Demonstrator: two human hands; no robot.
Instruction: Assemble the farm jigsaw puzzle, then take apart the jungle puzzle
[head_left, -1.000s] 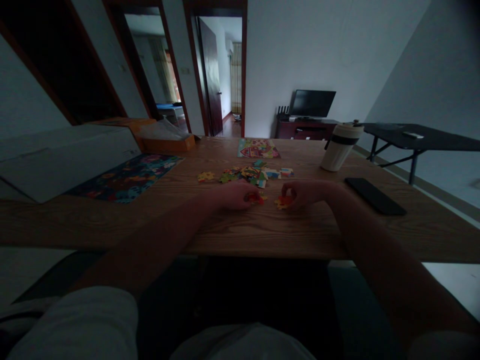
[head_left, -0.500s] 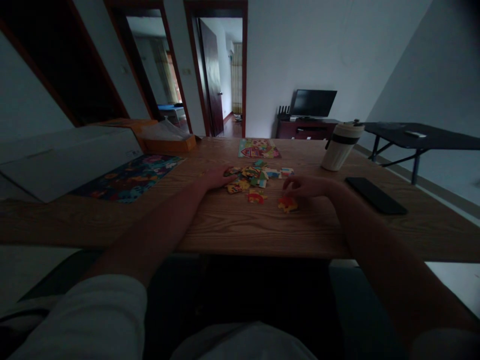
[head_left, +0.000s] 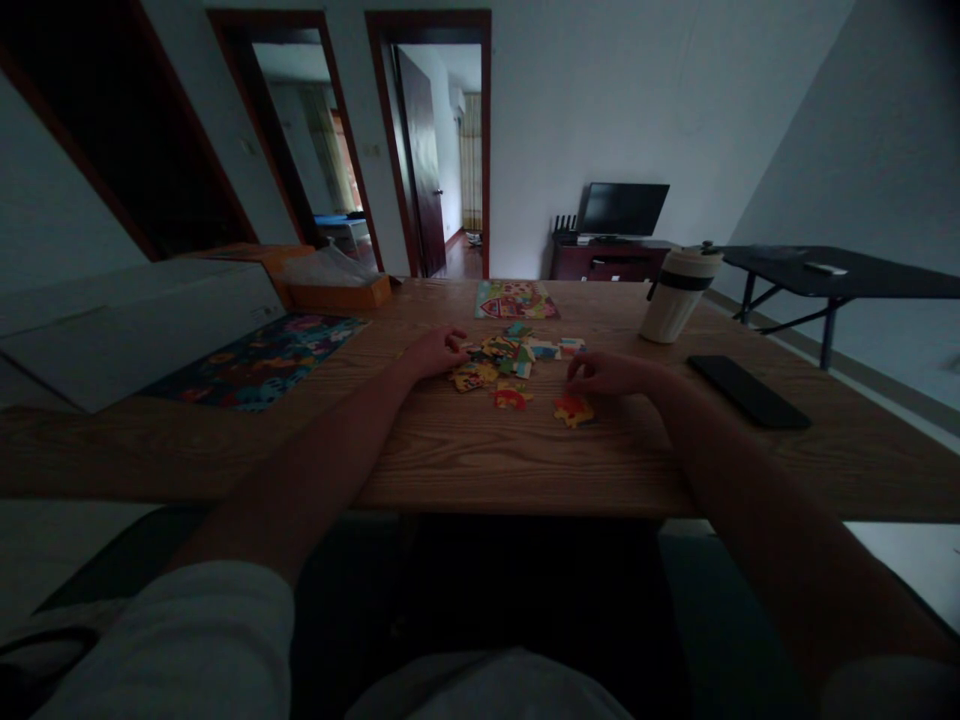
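Several colourful puzzle pieces (head_left: 504, 352) lie in a loose pile on the wooden table (head_left: 480, 462). At the pile's left edge is my left hand (head_left: 437, 352), its fingers curled; whether it pinches a piece is too dark to tell. My right hand (head_left: 600, 374) rests right of the pile with bent fingers, just above a red and yellow piece (head_left: 574, 410). Another red and yellow piece (head_left: 511, 398) lies alone in front of the pile. Behind the pile a colourful picture sheet (head_left: 516, 300) lies flat.
On the left are a white box (head_left: 142, 315), a dark patterned sheet (head_left: 262, 360) and an orange box (head_left: 341, 292) with clear plastic. A cream tumbler (head_left: 677, 300) and a flat black object (head_left: 748, 390) stand and lie on the right.
My left hand has lifted slightly and its fingers have curled up off the pieces. My right hand has hardly moved. The view has shifted slightly.
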